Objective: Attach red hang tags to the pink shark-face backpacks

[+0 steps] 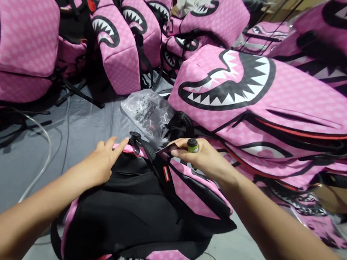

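Observation:
A pink and black backpack [133, 211] lies back-side up in front of me on the grey table [13, 166]. My left hand [103, 164] rests flat on its top edge, fingers stretched toward the handle loop [135, 139]. My right hand [200, 158] is closed around a small green-capped object [192, 145] and pinches a dark tag or strap end [166, 150] at the backpack's shoulder strap [187, 187]. A small red label [166, 173] shows on the strap.
Several pink shark-mouth backpacks are piled around: a big one [251, 91] at right, upright ones [119, 48] at the back, more at left [17, 43]. A clear plastic bag [149, 112] of small parts lies behind the handle. A white cable [44, 141] curves at left.

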The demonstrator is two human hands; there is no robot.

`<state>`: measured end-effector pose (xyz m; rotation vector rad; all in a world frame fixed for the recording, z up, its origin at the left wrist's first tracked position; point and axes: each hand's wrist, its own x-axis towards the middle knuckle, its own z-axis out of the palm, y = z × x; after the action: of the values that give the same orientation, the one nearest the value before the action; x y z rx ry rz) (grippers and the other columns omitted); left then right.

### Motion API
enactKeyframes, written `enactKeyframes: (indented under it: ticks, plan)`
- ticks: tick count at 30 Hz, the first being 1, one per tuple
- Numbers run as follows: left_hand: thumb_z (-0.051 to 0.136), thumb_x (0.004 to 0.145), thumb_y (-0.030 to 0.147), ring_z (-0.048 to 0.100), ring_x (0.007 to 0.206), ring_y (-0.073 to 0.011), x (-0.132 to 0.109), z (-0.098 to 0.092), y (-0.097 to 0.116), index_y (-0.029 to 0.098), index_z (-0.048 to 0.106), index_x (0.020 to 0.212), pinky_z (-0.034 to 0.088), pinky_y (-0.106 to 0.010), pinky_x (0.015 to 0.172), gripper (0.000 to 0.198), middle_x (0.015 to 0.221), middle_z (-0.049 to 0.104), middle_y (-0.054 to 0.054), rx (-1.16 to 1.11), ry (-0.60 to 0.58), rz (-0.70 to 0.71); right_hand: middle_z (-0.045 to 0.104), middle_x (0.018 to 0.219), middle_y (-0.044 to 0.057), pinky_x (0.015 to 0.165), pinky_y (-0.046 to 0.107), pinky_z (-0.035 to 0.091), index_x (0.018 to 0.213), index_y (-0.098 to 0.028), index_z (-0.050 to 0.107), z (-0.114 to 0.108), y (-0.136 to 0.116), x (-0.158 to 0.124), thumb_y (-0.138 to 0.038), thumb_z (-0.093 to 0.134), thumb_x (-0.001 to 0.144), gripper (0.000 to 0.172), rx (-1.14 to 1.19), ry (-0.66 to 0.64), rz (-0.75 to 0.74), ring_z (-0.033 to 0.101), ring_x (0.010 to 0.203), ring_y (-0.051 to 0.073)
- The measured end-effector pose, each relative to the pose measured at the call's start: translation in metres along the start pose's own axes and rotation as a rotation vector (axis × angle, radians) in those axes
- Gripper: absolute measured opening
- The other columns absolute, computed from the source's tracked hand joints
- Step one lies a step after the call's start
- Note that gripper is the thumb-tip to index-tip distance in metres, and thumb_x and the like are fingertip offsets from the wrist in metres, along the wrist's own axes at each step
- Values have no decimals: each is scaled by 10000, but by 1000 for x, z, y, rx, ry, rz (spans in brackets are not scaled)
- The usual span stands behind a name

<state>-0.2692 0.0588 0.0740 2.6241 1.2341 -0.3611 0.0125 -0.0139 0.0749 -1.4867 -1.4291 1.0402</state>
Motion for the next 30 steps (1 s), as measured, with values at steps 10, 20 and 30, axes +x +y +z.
enactKeyframes:
  ticks: [10,20,30]
  plan:
    - [517,707,8,417,1279,-322,-6,-3,4,273,65,1554,475,-394,950,997,1558,241,-157,-14,36,11,694,775,28,629,246,495,935,-193,693,39,-20,-28,-101,511,898,208,-569,161,-892,629,681,127]
    - [567,699,-1,256,1452,-363,-11,9,0,277,16,1553,359,-462,1103,1053,1630,24,-164,-251,121,-87,703,861,47,689,254,487,919,-183,689,81,-13,-3,-115,539,882,170,-463,-37,-570,659,769,161]
    - [597,830,515,220,1482,-275,-68,61,-15,213,89,1557,256,-438,1208,937,1623,165,-92,-656,305,-247,707,917,50,666,247,381,901,-192,695,115,-23,12,-26,489,773,294,-966,-456,-303,646,884,187]
